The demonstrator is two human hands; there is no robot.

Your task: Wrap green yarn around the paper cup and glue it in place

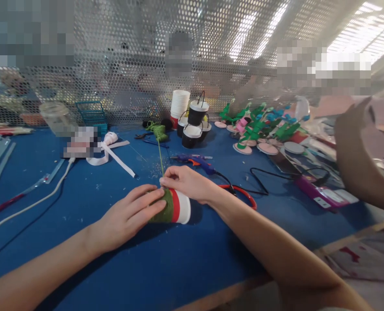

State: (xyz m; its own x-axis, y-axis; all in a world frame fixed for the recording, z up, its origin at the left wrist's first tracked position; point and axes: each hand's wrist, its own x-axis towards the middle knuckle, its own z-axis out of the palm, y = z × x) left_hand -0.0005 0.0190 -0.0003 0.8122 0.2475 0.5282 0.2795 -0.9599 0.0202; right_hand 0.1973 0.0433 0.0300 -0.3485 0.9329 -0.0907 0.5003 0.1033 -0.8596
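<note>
Fingers [146, 202] of the left hand [125, 219], held together, clasp the lying paper cup [182, 208], while the right hand [188, 181] apparently pinches green yarn [161, 160] at its wrapped end.

The left forearm [49, 263] and the right forearm [269, 242] are bare along their whole visible length, long and slim. The left hand [127, 218] and the right hand [187, 183] are bare as well, with slender fingers.

Craft workshop, blue counter [81, 259], glue gun [196, 160], green twine [157, 129], stacked paper cups [179, 103], perforated metal screen [114, 65] along far edge
</note>
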